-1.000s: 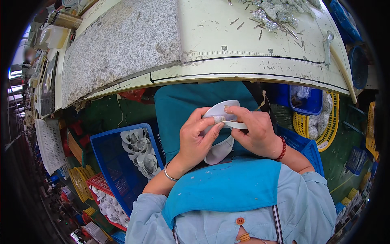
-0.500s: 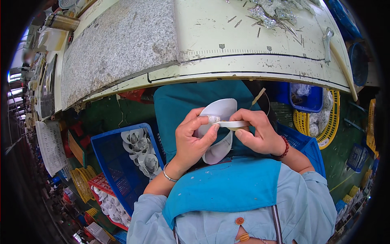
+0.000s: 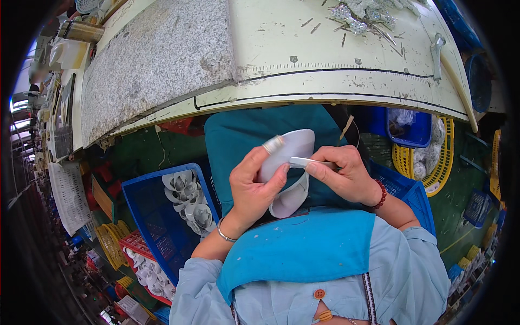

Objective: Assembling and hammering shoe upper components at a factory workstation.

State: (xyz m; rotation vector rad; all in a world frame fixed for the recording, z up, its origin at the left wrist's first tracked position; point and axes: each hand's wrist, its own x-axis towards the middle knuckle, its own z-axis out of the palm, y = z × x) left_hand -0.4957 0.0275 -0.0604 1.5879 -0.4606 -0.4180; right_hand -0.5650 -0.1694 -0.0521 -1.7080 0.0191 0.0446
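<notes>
The person is sitting below the edge of the worktop (image 3: 303, 81) and working over the lap. The left hand (image 3: 254, 184) is cradling a pale grey moulded piece (image 3: 290, 149), thumb and fingers curled around its edge, so that grip is pinching the piece; a taped fingertip is showing at the top. A second, similar shell (image 3: 290, 197) is lying just under it on the teal apron (image 3: 254, 130). The right hand (image 3: 344, 173) is holding a thin white blade-like tool (image 3: 306, 161) pressed between thumb and fingers, its tip touching the rim of the piece.

Judging by this, the trimming or scraping of the rim is in hand and is partway along. The next stroke is calling for a steady left-hand hold and a tool kept flat to the edge, away from the thumb.

To the person's left a blue crate (image 3: 157, 216) is holding more grey pieces; a yellow basket (image 3: 428, 162) is standing to the right
</notes>
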